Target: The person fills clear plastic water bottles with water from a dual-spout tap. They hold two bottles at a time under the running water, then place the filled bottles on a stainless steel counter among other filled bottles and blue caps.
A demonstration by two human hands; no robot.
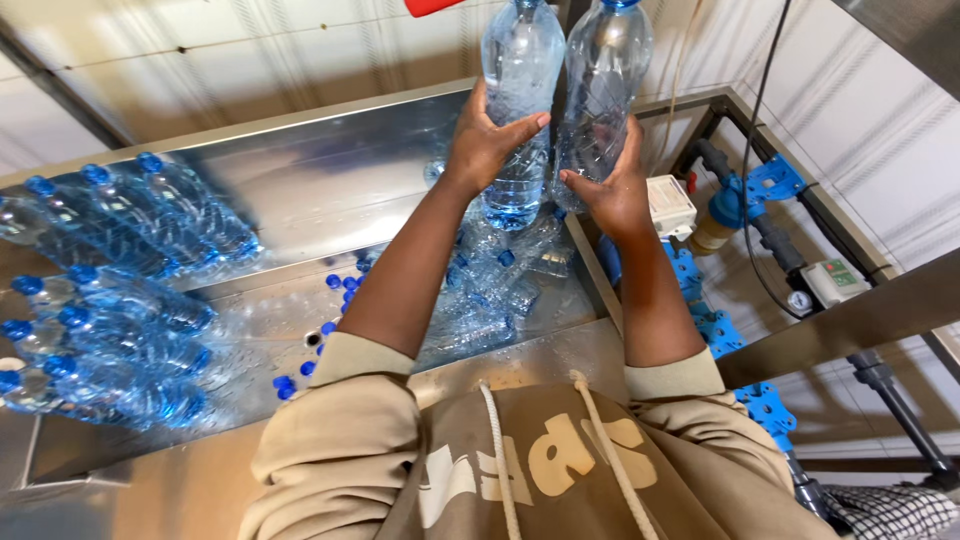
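A white box (668, 205) with a red mark sits on the frame at the right, near blue fittings (760, 182). The left hand (487, 142) grips one clear bottle (520, 60), the right hand (612, 190) another clear bottle (607, 70), held upright and touching above the steel tray (320, 180). Filled, blue-capped bottles (110, 290) lie stacked at the left.

Single head-worn view, looking steeply down over beige hooded sweatshirt (520, 470) at lower centre, close range, facing shiny steel trough (330, 190) across upper left, white tiled wall beyond
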